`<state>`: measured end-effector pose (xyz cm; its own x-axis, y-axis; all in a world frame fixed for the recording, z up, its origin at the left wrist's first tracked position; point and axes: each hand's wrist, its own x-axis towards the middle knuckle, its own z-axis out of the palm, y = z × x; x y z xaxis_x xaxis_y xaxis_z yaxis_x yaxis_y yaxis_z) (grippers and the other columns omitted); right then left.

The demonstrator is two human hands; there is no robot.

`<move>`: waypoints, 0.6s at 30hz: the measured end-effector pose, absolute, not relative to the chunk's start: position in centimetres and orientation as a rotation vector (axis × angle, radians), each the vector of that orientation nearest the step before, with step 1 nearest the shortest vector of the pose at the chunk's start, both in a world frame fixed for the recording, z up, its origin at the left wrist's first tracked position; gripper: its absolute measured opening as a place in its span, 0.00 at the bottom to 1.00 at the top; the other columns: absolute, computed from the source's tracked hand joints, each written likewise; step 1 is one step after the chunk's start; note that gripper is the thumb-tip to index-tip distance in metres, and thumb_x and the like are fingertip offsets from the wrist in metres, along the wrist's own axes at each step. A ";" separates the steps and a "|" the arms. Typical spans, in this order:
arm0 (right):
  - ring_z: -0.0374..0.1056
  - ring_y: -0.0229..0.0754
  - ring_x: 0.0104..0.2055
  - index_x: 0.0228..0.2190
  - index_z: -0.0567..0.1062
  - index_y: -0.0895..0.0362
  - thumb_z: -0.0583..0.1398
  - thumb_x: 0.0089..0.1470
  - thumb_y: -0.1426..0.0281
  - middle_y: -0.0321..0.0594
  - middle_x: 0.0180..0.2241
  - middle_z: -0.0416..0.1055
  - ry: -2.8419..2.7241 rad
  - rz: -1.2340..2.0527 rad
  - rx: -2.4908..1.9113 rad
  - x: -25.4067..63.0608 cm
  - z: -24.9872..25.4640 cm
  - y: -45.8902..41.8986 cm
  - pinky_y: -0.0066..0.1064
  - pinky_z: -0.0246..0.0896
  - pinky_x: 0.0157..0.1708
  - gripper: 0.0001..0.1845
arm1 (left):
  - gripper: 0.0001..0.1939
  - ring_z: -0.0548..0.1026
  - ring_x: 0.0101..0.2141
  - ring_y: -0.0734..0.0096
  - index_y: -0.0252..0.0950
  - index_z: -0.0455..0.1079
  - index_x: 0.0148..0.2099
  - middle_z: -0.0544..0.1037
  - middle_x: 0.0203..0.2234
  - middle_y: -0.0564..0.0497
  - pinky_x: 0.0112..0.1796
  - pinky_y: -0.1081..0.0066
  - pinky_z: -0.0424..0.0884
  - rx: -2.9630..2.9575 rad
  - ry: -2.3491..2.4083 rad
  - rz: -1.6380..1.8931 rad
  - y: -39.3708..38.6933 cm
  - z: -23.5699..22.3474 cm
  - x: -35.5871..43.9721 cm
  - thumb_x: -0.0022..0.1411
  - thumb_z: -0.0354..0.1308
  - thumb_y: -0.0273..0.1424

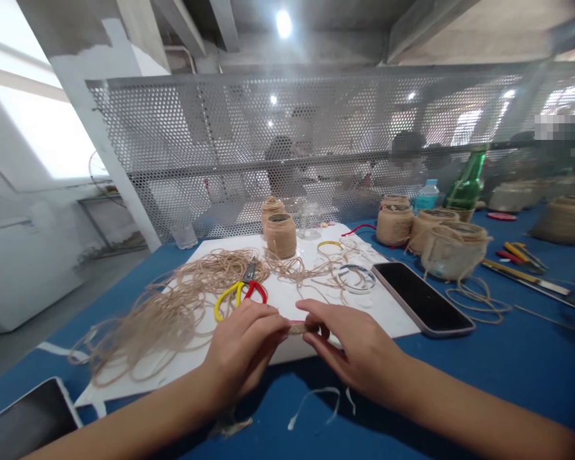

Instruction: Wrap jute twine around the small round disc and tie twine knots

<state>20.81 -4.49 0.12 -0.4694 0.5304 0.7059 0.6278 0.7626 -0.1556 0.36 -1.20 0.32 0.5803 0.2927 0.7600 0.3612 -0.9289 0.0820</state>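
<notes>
Fingers nearly closed, left hand and right hand pinch one tan piece.

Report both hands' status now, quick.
Left hand: closed, pinching one end of a small twine-brown piece with a red edge.
Right hand: partly curled at the piece's other end, index finger extended; whether it grips cannot be told.

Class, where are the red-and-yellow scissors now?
Head view, left of centre: the scissors lie partly over the tangled twine, just beyond the left hand.

Bare left hand, bare right hand; slim fingers; slender forearms, uncovered.
</notes>
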 end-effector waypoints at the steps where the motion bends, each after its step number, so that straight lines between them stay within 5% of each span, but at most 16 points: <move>1: 0.68 0.38 0.31 0.45 0.64 0.60 0.52 0.57 0.72 0.41 0.30 0.72 -2.158 -0.155 -0.865 20.9 0.2 -4.5 0.30 0.63 0.31 0.13 | 0.13 0.68 0.33 0.70 0.36 0.63 0.44 0.71 0.32 0.47 0.33 0.69 0.67 -2.724 -0.583 -1.322 -1.2 0.4 0.4 0.56 0.52 0.19; 18: 0.67 0.36 0.36 0.40 0.66 0.59 0.56 0.52 0.78 0.41 0.33 0.72 -2.094 -0.154 -0.576 21.3 0.8 -4.9 0.27 0.64 0.36 0.11 | 0.12 0.67 0.27 0.73 0.36 0.62 0.44 0.70 0.27 0.50 0.28 0.71 0.66 -2.629 -0.317 -1.417 -1.6 1.1 0.2 0.57 0.50 0.20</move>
